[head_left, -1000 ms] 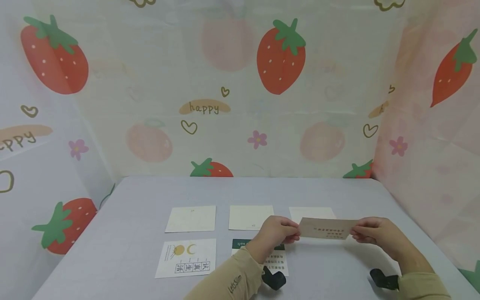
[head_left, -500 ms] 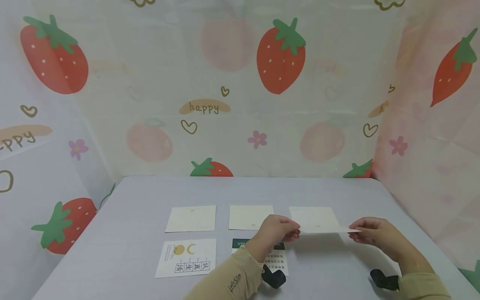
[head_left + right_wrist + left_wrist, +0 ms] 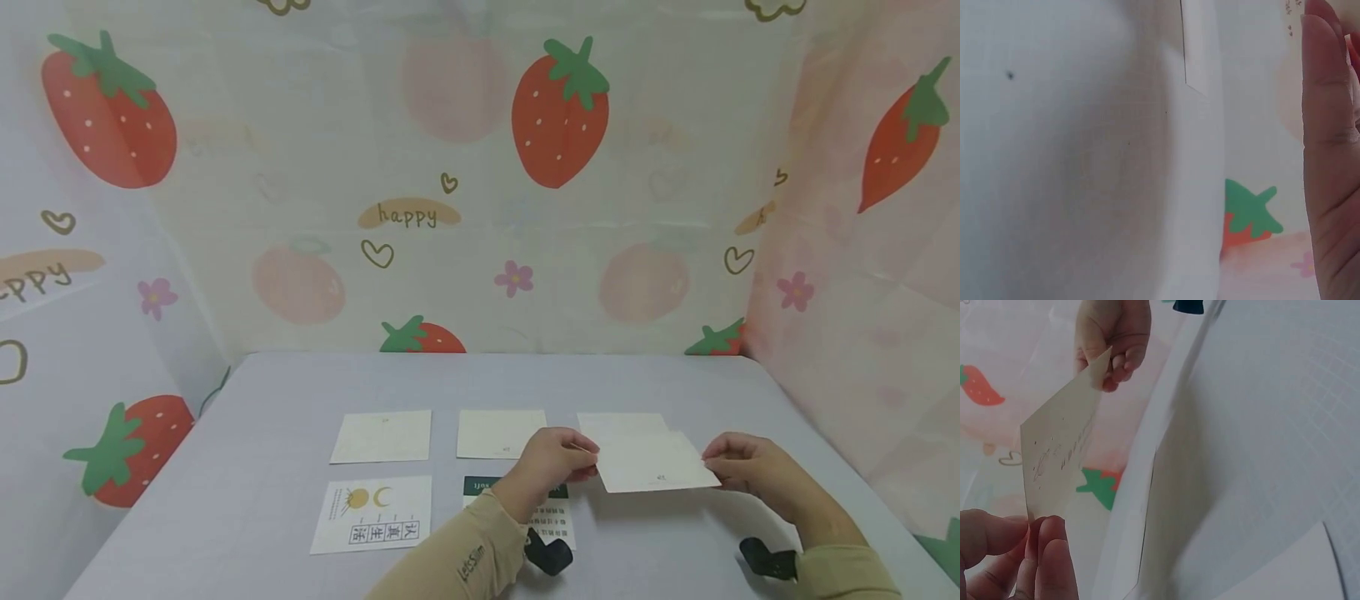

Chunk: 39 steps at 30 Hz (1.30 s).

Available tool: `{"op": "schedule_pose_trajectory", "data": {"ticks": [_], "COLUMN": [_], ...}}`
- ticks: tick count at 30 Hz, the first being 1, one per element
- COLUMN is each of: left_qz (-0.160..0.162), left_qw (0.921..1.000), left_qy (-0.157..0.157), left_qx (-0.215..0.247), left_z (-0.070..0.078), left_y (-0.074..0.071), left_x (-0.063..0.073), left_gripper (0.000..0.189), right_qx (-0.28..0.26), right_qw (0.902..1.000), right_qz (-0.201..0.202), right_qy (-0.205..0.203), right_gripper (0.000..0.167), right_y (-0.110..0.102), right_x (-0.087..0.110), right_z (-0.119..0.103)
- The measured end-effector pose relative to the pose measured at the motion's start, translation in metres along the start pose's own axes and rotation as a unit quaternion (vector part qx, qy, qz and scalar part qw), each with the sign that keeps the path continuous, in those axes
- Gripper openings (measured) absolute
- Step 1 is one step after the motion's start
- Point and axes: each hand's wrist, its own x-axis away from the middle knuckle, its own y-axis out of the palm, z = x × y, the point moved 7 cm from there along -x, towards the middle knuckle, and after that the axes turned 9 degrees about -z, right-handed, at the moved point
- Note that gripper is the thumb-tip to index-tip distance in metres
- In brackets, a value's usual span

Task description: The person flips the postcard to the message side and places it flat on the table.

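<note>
While the left hand [image 3: 553, 458] pinches one end of an off-white rectangular paper card [image 3: 652, 465], the right hand [image 3: 750, 465] pinches the other, raised above the white table [image 3: 247, 467]; the head view shows it partly hiding a flat cream rectangular card [image 3: 624, 422].

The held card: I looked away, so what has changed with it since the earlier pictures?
The held card has rotated between the left hand and right hand: its nearly plain face, not the printed one, now faces the head camera. Nothing was taken or let go; the five other cards stayed put.
</note>
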Motion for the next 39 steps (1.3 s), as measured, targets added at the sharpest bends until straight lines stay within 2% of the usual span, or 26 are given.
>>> {"op": "schedule_pose_trajectory", "data": {"ticks": [6, 13, 20, 23, 26, 31, 36, 39], "left_qz": [0.001, 0.007, 0.01, 0.008, 0.0, -0.027, -0.055, -0.06], "left_qw": [1.0, 0.9999, 0.9984, 0.9983, 0.9987, 0.9975, 0.9936, 0.9905], "left_qy": [0.002, -0.002, -0.021, -0.026, -0.033, -0.054, -0.082, -0.097], "left_qx": [-0.001, 0.01, 0.051, 0.051, 0.039, 0.037, 0.055, 0.077], "left_z": [0.0, 0.001, -0.007, -0.01, -0.012, -0.017, -0.024, -0.027], "left_y": [0.002, 0.003, 0.0, 0.0, 0.001, 0.004, 0.008, 0.01], "left_x": [0.001, 0.002, 0.001, 0.001, 0.001, 0.003, 0.005, 0.006], "left_gripper": [0.004, 0.004, 0.013, 0.011, 0.004, 0.005, 0.008, 0.011], "right_qx": [-0.025, -0.011, -0.009, -0.005, -0.001, 0.011, 0.019, 0.02], "right_qw": [0.9996, 0.9986, 0.9972, 0.9963, 0.9956, 0.9942, 0.992, 0.9912], "right_qz": [-0.008, 0.006, -0.008, -0.007, 0.001, 0.014, 0.023, 0.023], "right_qy": [0.013, 0.052, 0.073, 0.086, 0.094, 0.106, 0.123, 0.129], "right_gripper": [0.035, 0.041, 0.029, 0.026, 0.026, 0.023, 0.021, 0.021], "right_y": [0.001, 0.003, 0.008, 0.01, 0.011, 0.011, 0.011, 0.01], "right_x": [0.0, 0.001, 0.003, 0.002, 0.001, 0.002, 0.002, 0.003], "right_z": [0.003, 0.011, 0.014, 0.017, 0.018, 0.019, 0.022, 0.023]}}
